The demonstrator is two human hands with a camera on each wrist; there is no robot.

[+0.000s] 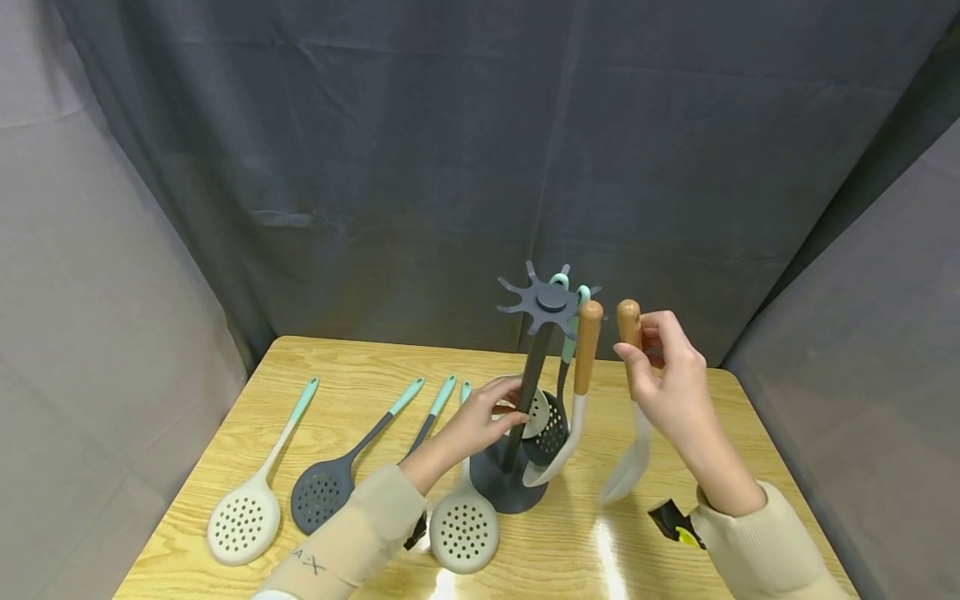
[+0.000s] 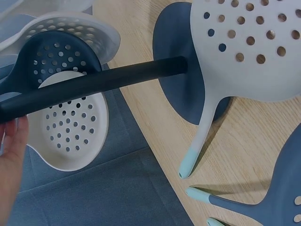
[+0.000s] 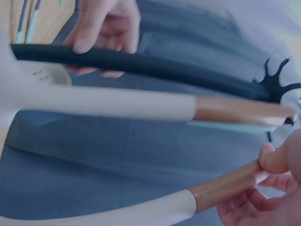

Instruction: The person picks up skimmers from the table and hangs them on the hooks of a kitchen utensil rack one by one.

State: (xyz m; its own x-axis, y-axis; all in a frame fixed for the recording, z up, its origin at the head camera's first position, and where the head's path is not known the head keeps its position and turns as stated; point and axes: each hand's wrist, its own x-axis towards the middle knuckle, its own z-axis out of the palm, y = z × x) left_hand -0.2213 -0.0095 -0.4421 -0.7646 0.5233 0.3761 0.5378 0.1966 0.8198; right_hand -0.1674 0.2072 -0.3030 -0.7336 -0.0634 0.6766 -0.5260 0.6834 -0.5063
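My left hand (image 1: pixel 483 415) grips the dark pole (image 1: pixel 535 362) of a utensil stand, fingers and thumb around it above the round base (image 1: pixel 517 498). A star-shaped hook top (image 1: pixel 550 300) crowns the pole. On its right side hang a white utensil with a wooden handle (image 1: pixel 588 350), a dark skimmer (image 1: pixel 551 433) and a white skimmer (image 2: pixel 70 127), both mint-handled. To the right of the stand, my right hand (image 1: pixel 675 375) pinches the wooden handle (image 3: pixel 230 186) of another white utensil (image 1: pixel 627 467). Its broad head points down, apart from the stand; its exact kind I cannot tell.
Left on the wooden table (image 1: pixel 585 533) lie a white skimmer (image 1: pixel 243 525), a dark skimmer (image 1: pixel 322 496) and a dark utensil with a mint handle (image 1: pixel 442 396). Another white skimmer (image 1: pixel 465 533) lies by the stand's base. Grey curtains (image 1: pixel 420 167) enclose the table.
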